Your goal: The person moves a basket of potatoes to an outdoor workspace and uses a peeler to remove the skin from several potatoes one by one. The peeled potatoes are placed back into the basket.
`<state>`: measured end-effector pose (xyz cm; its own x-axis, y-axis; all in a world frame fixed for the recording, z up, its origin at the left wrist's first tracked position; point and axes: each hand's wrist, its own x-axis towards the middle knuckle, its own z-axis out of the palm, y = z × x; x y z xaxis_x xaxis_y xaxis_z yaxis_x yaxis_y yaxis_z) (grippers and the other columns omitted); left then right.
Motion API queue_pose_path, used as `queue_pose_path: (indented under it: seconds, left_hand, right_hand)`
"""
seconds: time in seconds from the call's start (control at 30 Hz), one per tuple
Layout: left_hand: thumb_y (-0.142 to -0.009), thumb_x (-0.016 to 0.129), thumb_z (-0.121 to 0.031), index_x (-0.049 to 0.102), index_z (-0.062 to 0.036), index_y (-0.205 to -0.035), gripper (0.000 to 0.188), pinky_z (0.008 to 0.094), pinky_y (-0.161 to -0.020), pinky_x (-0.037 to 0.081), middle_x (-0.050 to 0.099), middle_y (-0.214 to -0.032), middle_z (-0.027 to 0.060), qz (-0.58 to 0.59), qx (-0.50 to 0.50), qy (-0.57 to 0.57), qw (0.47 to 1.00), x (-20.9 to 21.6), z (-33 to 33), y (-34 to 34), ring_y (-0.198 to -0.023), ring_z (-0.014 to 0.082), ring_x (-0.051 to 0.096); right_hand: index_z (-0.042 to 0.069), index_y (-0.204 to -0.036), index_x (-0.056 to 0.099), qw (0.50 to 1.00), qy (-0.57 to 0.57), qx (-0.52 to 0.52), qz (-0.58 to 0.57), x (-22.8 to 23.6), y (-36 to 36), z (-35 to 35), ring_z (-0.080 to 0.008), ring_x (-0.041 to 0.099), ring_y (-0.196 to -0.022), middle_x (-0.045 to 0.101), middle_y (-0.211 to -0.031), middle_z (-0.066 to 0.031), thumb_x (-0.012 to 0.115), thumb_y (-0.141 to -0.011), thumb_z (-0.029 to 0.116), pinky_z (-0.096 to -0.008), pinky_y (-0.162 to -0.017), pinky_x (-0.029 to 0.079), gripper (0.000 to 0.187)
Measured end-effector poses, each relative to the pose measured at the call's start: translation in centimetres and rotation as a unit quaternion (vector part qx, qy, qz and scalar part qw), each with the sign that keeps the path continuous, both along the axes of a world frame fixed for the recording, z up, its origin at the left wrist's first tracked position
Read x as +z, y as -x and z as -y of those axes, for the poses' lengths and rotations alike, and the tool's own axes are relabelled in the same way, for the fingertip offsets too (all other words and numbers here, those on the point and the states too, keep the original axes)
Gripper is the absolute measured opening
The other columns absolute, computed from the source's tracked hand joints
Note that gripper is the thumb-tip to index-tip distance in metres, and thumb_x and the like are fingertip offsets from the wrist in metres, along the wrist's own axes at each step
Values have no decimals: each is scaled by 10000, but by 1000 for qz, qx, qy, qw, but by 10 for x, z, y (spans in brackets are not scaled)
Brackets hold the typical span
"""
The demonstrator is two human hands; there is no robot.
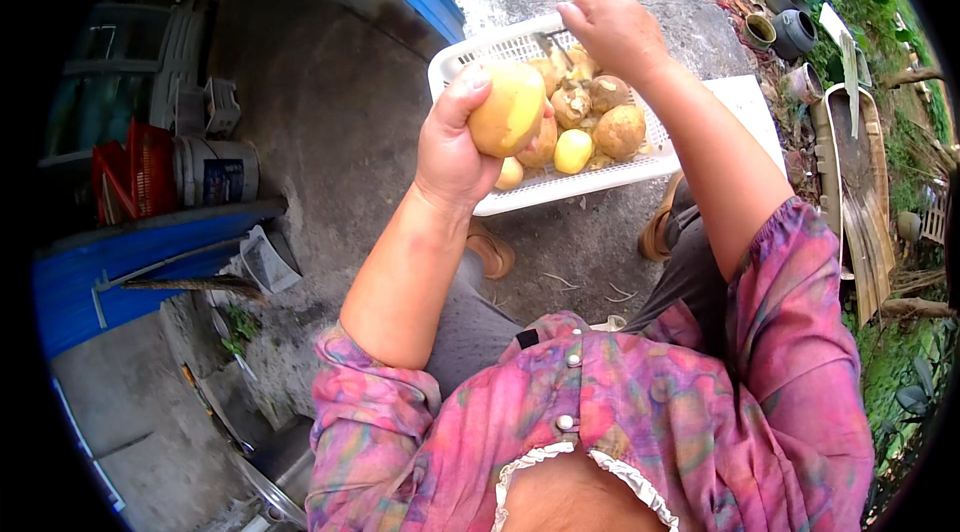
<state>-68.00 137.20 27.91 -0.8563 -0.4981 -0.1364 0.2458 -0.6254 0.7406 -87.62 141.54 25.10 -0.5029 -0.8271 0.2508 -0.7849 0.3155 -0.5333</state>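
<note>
My left hand (452, 150) is closed round a large potato (508, 110), held up over the near left part of a white plastic basket (590, 182). A bright yellow strip on the potato is bare of skin; the rest is brownish. My right hand (622, 34) is closed above the basket's far side, gripping a peeler (552, 35) whose thin dark end points left, apart from the potato. Several brown unpeeled potatoes (620, 132) lie in the basket with peelings among them. Nearest me in the basket is a smooth yellow peeled potato (573, 152).
Under the basket's right side shows a white flat surface (748, 112). My feet, in tan shoes (490, 250), stand on concrete either side. Pots (795, 34) and a long trough (853, 152) line the right. Left are a red crate (150, 172), a white bucket (222, 172) and a blue ledge (150, 267).
</note>
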Motion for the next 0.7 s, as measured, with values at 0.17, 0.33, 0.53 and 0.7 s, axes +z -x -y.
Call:
queue_pose_path:
  seconds: [0.17, 0.33, 0.53, 0.7]
  left_hand:
    - [-809, 516, -358, 475, 12, -1146, 502, 318, -611, 514, 600, -960, 149, 42, 24, 102, 994, -5, 6, -3, -814, 225, 611]
    - [-777, 547, -391, 468, 3, -1089, 510, 316, -640, 515, 601, -964, 158, 29, 7, 152, 988, -4, 2, -2, -819, 223, 615]
    - [-877, 455, -350, 487, -10, -1088, 402, 342, -645, 517, 609, -927, 160, 37, 38, 30, 998, -2, 9, -4, -782, 250, 611]
    - [-937, 373, -393, 521, -25, -1144, 447, 369, -756, 519, 605, -1065, 145, 86, 67, -79, 991, -4, 5, -1, -901, 249, 611]
  right_hand:
    - [34, -792, 639, 993, 39, 87, 76, 30, -22, 0, -341, 585, -691, 613, -711, -170, 469, -869, 367, -406, -650, 457, 382]
    - [20, -766, 622, 996, 3, 73, 56, 20, -17, -3, -329, 588, -682, 611, -713, -176, 457, -877, 378, -409, -645, 456, 410]
    - [44, -757, 624, 996, 49, 56, 39, 5, 2, 2, -322, 582, -614, 585, -620, -159, 466, -885, 377, -410, -597, 458, 390]
    - [109, -695, 642, 994, 52, 72, -65, 31, -42, -2, -269, 646, -651, 649, -678, -90, 477, -858, 372, -419, -655, 505, 351]
